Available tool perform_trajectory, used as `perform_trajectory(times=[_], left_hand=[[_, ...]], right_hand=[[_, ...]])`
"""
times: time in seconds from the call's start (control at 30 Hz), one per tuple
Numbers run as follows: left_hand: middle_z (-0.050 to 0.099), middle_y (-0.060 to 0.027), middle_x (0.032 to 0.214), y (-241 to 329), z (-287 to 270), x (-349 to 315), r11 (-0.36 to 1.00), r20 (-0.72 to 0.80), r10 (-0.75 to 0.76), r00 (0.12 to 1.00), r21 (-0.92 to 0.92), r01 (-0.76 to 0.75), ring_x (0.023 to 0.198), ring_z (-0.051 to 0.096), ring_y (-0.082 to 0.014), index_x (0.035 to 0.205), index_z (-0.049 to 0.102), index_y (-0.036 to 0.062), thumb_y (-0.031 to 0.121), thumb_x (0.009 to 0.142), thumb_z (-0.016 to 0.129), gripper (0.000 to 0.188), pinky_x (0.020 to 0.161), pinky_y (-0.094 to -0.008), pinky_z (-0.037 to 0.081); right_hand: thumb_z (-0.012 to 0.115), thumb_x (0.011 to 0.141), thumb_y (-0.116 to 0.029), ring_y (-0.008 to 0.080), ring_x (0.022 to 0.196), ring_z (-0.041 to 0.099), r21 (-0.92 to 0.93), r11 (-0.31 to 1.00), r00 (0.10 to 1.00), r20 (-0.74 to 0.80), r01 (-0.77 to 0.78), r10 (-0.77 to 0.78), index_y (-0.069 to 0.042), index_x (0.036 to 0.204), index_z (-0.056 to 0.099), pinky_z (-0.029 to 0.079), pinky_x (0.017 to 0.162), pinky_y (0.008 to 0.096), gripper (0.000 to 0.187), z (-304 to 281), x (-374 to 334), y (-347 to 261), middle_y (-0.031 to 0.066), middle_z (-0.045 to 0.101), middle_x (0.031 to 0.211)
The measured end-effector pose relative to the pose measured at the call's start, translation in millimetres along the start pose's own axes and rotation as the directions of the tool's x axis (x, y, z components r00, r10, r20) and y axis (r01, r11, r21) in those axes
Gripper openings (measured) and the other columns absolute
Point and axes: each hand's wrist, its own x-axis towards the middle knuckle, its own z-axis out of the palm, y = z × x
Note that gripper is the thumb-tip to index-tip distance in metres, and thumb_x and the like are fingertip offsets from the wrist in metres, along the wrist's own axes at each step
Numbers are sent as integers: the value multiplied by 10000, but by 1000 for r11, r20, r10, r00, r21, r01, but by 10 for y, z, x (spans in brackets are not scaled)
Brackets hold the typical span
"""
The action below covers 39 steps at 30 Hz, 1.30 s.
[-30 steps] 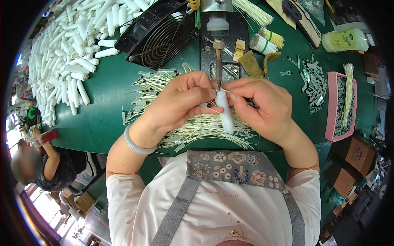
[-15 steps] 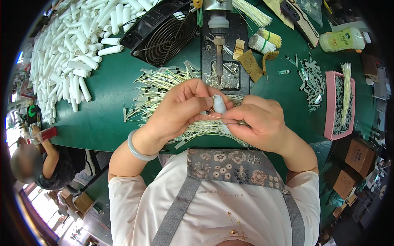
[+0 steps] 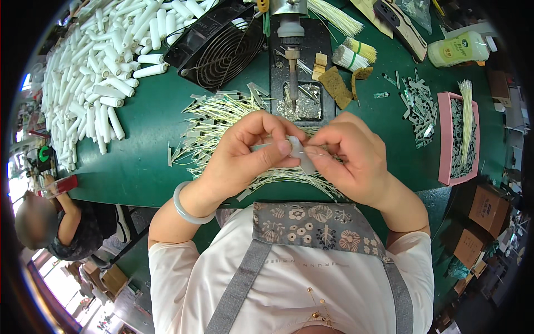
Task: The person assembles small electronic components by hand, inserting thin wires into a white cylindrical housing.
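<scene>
Close together over the near middle of the bench, my hands are both closed in a pinch. Between the thumb and fingers of my left hand point(image 3: 236, 153) is a small pale strip, partly hidden. My right hand point(image 3: 356, 158) pinches a thin wire that runs toward the left fingertips. A whitish, finger-shaped piece point(image 3: 301, 156) shows between the hands; whether it is a finger cover or a loose part I cannot tell. Under and behind them spreads a heap of pale wires point(image 3: 214, 119) with small strips at their ends. An upright soldering iron point(image 3: 293, 78) points down just beyond my fingers.
White tubes point(image 3: 105, 72) are piled at left, beside a black fan point(image 3: 222, 53). Brown sponges point(image 3: 336, 86) lie by the iron's stand. At right are loose small circuit boards point(image 3: 421, 106), a pink box point(image 3: 444, 150) and a bottle point(image 3: 460, 50). Another person point(image 3: 69, 222) sits at left.
My right hand has turned and lifted slightly, its fingers spreading upward from the pinch. The whitish piece has tilted and sits a little lower. My left hand stays nearly in place.
</scene>
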Motion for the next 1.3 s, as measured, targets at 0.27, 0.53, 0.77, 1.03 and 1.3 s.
perform_trajectory(times=[0.27, 0.53, 0.77, 1.03, 1.3], left_hand=[[499, -116, 1010, -26, -39, 26, 985, -59, 1, 998, -173, -11, 1024, 535, -269, 846, 437, 11, 17, 859, 474, 40, 821, -302, 519], [492, -151, 989, -22, -10, 43, 975, -54, -20, 998, -222, 8, 1060, 492, -379, 825, 407, 6, 52, 878, 437, 76, 788, -326, 540], [522, -196, 1019, -4, -1, 15, 980, -135, -52, 989, -196, 25, 1033, 517, -368, 832, 411, 21, 50, 866, 441, 54, 735, -306, 558], [538, -228, 1025, -46, 23, 21, 950, -108, -128, 986, -297, 91, 1042, 518, -342, 824, 413, 28, 45, 858, 434, 44, 750, -284, 549], [558, -217, 981, 2, 37, 81, 939, -135, -210, 968, -303, 161, 996, 550, -318, 836, 426, 31, 2, 839, 392, 45, 722, -258, 556]], right_hand=[[696, 659, -71, 236, 713, 582, 140, 976, 985, -13, -166, 170, -54, 725, 489, 477, 586, 323, 218, 48, -120, 90, 78, 567, 769], [705, 652, -58, 230, 588, 582, 81, 992, 995, 29, -93, 91, -64, 697, 462, 465, 488, 313, 248, 154, -220, 146, 52, 587, 729], [700, 659, -50, 210, 557, 575, 19, 1000, 998, -69, -13, 14, -67, 689, 450, 453, 440, 296, 252, 246, -268, 167, 58, 587, 728], [729, 636, -42, 200, 595, 601, -56, 998, 999, -51, 15, -17, -60, 681, 449, 479, 490, 266, 285, 258, -306, 131, 101, 598, 723], [683, 659, -52, 197, 564, 543, 68, 998, 999, -39, -10, 13, -40, 741, 487, 428, 432, 271, 213, 65, -184, 77, 75, 513, 653]])
